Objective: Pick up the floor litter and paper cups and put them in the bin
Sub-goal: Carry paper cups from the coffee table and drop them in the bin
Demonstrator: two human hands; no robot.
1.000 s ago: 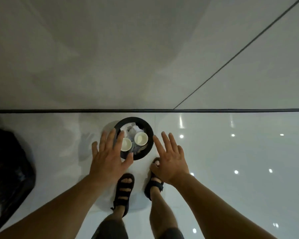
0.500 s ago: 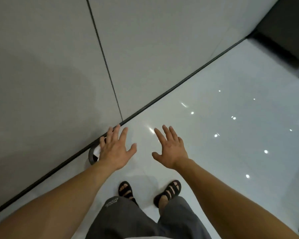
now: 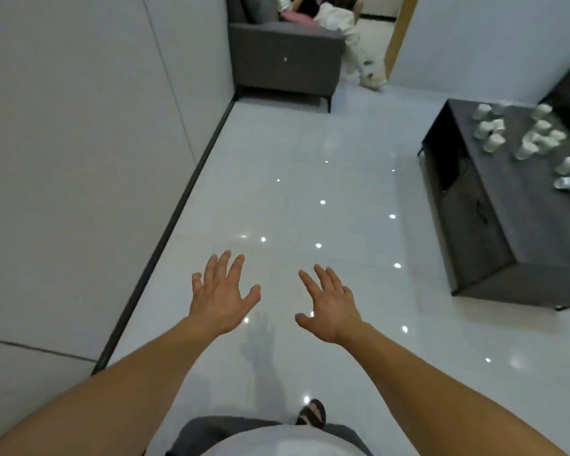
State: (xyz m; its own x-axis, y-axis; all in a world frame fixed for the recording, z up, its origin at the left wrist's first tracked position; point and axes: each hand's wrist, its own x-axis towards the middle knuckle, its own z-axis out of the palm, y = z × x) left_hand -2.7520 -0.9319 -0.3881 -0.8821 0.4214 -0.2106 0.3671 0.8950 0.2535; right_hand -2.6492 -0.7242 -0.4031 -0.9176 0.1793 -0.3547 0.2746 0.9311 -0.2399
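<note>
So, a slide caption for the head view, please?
Open left hand and right hand above glossy floor; paper cups crowd the dark table.

- The left hand (image 3: 222, 294) is held out in front of the body, palm down with its back to the camera, and holds nothing.
- Its fingers (image 3: 236, 269) are straight and slightly spread, and the thumb sticks out towards the right.
- The right hand (image 3: 331, 309) is held out at about the same level, also palm down and empty, apart from the left hand.
- Its fingers (image 3: 310, 284) are straight, lie close together and slant up and to the left.
- The bare left forearm (image 3: 129, 373) and right forearm (image 3: 441, 373) reach forward from the lower corners, converging towards the hands.
- One foot (image 3: 311, 414) in a dark sandal shows low down between the arms.
</note>
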